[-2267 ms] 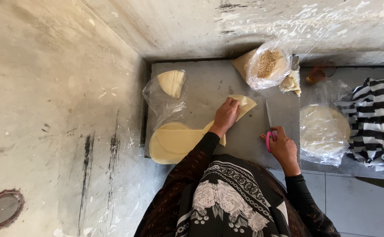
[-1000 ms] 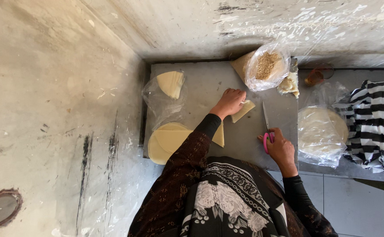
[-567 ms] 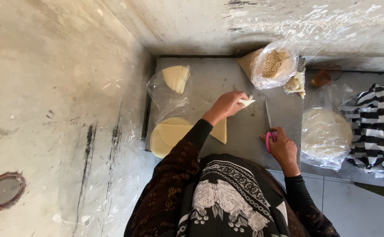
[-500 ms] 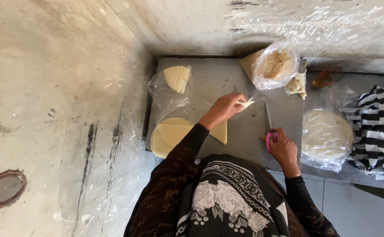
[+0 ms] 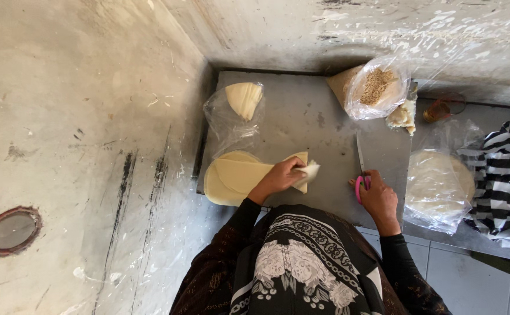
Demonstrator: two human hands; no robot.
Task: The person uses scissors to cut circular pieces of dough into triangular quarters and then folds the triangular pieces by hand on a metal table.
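One head cam, high up, looks straight down on grey worktop & floor.

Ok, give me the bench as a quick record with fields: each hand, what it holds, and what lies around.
left hand: pinches a folded pale dough piece over the dough wedge
right hand: grips a pink-handled knife, blade flat on the grey board
dough sheets: stacked at the board's left edge, partly overhanging
upper left: clear bag with cut wedges
upper right: bag of grain
right: bagged round flatbreads, striped cloth beside them
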